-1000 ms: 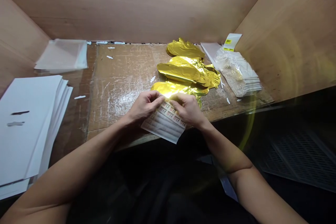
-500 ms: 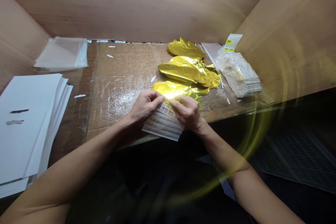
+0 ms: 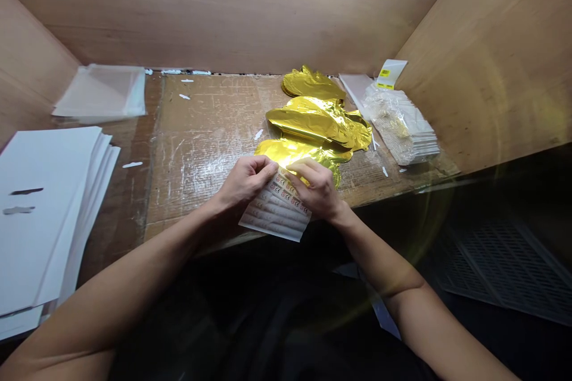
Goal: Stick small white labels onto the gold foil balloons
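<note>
Printed white label sheet pinched between the fingers of the left hand and right hand, at the near edge of a scuffed, cardboard-topped bench. Crumpled gold foil balloons lie just beyond the sheet on the bench; plywood walls rise behind the bench; a stack of white paper sheets lies at its left.

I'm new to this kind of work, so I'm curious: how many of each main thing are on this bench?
Gold foil bunches: 3
Printed label sheet: 1
White paper stack: 1
Clear bag pile: 1
Plastic-wrapped pack: 1
Total: 7
</note>
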The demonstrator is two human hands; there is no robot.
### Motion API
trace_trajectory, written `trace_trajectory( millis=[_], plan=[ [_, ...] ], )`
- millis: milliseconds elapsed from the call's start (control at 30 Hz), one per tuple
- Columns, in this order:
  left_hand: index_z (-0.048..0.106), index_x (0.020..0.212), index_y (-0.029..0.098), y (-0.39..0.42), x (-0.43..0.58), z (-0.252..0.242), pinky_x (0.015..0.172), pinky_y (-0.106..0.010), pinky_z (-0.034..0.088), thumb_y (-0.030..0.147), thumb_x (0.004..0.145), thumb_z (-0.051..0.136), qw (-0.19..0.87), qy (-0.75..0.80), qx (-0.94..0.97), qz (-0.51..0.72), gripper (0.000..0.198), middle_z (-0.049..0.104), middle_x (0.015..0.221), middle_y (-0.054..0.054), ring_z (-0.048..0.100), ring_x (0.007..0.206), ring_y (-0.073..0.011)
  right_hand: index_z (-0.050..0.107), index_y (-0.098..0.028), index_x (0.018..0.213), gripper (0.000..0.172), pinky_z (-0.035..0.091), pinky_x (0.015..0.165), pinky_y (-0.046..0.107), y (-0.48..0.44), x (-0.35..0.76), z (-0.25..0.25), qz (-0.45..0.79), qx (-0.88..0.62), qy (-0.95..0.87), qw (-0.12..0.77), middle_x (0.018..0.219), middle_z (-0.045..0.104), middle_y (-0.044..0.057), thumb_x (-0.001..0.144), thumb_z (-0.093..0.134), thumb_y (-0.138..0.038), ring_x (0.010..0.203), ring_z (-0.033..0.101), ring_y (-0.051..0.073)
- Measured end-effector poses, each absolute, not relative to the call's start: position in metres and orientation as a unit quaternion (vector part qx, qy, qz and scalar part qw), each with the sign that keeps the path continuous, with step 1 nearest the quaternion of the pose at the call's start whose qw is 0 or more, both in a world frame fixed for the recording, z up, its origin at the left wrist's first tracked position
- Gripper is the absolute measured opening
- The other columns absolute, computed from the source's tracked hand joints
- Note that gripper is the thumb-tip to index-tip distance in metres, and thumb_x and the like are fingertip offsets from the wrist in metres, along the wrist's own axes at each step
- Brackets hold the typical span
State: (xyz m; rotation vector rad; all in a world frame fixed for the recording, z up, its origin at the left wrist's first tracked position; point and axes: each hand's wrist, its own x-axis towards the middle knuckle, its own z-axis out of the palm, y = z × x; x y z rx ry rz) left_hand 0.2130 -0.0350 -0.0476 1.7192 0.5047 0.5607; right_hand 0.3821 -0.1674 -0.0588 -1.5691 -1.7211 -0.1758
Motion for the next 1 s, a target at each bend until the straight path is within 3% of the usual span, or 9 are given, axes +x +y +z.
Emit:
trace_trajectory(
  millis=[133, 200, 267, 333, 400, 467, 700, 867, 1000],
  plan=[
    [0.048, 0.063, 0.019, -0.036, 0.212, -0.046, 0.052, -0.025, 0.026, 0.049, 0.094, 0.063, 0.595, 0.233, 0.735, 0.228, 0.046, 0.039, 0.062, 0.004, 0.034, 0.057, -0.0092, 0.076, -0.024, 0.110, 0.016, 0.047, 0.086, 0.041, -0.172, 0.380, -0.058, -0.142, -0.584, -0.730, 0.327, 0.100, 0.078, 0.007, 0.104, 0.061, -0.023, 0.092, 0.068, 0.022],
    [0.046, 0.063, 0.019, -0.032, 0.212, -0.047, 0.052, -0.026, 0.026, 0.048, 0.095, 0.061, 0.574, 0.237, 0.751, 0.225, 0.046, 0.039, 0.060, 0.004, 0.034, 0.056, -0.0095, 0.076, -0.023, 0.104, 0.016, 0.047, 0.088, 0.041, -0.175, 0.380, -0.055, -0.123, -0.581, -0.721, 0.357, 0.098, 0.077, 0.007, 0.104, 0.060, -0.024, 0.091, 0.067, 0.022],
    [0.051, 0.065, 0.019, -0.024, 0.212, -0.049, 0.055, -0.026, 0.032, 0.044, 0.097, 0.059, 0.525, 0.212, 0.795, 0.218, 0.042, 0.049, 0.062, 0.002, 0.043, 0.058, -0.0112, 0.073, -0.021, 0.096, 0.019, 0.048, 0.084, 0.039, -0.174, 0.386, -0.049, -0.056, -0.619, -0.662, 0.419, 0.093, 0.075, 0.007, 0.105, 0.057, -0.028, 0.087, 0.065, 0.021],
    [0.062, 0.072, 0.018, -0.013, 0.212, -0.053, 0.067, -0.029, 0.045, 0.041, 0.097, 0.059, 0.456, 0.139, 0.855, 0.203, 0.034, 0.068, 0.077, -0.003, 0.060, 0.072, -0.0159, 0.071, -0.019, 0.089, 0.021, 0.047, 0.074, 0.033, -0.168, 0.397, -0.042, 0.068, -0.670, -0.601, 0.431, 0.085, 0.072, 0.005, 0.103, 0.059, -0.030, 0.077, 0.062, 0.018],
    [0.070, 0.081, 0.018, -0.004, 0.212, -0.058, 0.083, -0.033, 0.052, 0.037, 0.097, 0.059, 0.392, 0.059, 0.900, 0.180, 0.028, 0.079, 0.099, -0.008, 0.070, 0.090, -0.0214, 0.070, -0.017, 0.083, 0.021, 0.043, 0.066, 0.029, -0.159, 0.407, -0.037, 0.191, -0.700, -0.584, 0.364, 0.077, 0.069, 0.002, 0.098, 0.063, -0.030, 0.068, 0.058, 0.015],
    [0.073, 0.084, 0.019, 0.001, 0.213, -0.063, 0.090, -0.036, 0.055, 0.035, 0.099, 0.057, 0.349, 0.018, 0.923, 0.161, 0.027, 0.081, 0.108, -0.011, 0.072, 0.097, -0.0237, 0.070, -0.017, 0.078, 0.021, 0.039, 0.065, 0.028, -0.150, 0.413, -0.033, 0.246, -0.718, -0.591, 0.274, 0.072, 0.068, 0.000, 0.095, 0.066, -0.028, 0.066, 0.056, 0.013],
    [0.077, 0.094, 0.020, 0.006, 0.211, -0.071, 0.099, -0.038, 0.058, 0.033, 0.102, 0.054, 0.309, -0.002, 0.940, 0.143, 0.028, 0.081, 0.125, -0.010, 0.076, 0.111, -0.0252, 0.071, -0.018, 0.078, 0.035, 0.035, 0.070, 0.033, -0.151, 0.412, -0.023, 0.085, -0.835, -0.542, 0.033, 0.082, 0.072, 0.012, 0.098, 0.071, -0.046, 0.075, 0.060, 0.022],
    [0.078, 0.104, 0.021, 0.009, 0.210, -0.070, 0.096, -0.038, 0.058, 0.034, 0.102, 0.055, 0.317, -0.007, 0.938, 0.142, 0.027, 0.082, 0.120, -0.010, 0.075, 0.107, -0.0245, 0.068, -0.018, 0.092, 0.023, 0.037, 0.081, 0.032, -0.158, 0.422, -0.031, 0.074, -0.736, -0.659, 0.136, 0.095, 0.072, 0.009, 0.101, 0.069, -0.040, 0.087, 0.059, 0.021],
    [0.074, 0.085, 0.020, 0.005, 0.208, -0.063, 0.101, -0.042, 0.055, 0.034, 0.104, 0.058, 0.333, -0.021, 0.922, 0.194, 0.028, 0.079, 0.126, -0.010, 0.067, 0.115, -0.0259, 0.064, -0.017, 0.080, 0.026, 0.034, 0.073, 0.028, -0.153, 0.427, -0.047, 0.184, -0.692, -0.665, 0.213, 0.082, 0.064, 0.001, 0.101, 0.064, -0.033, 0.076, 0.051, 0.015]
  ],
)
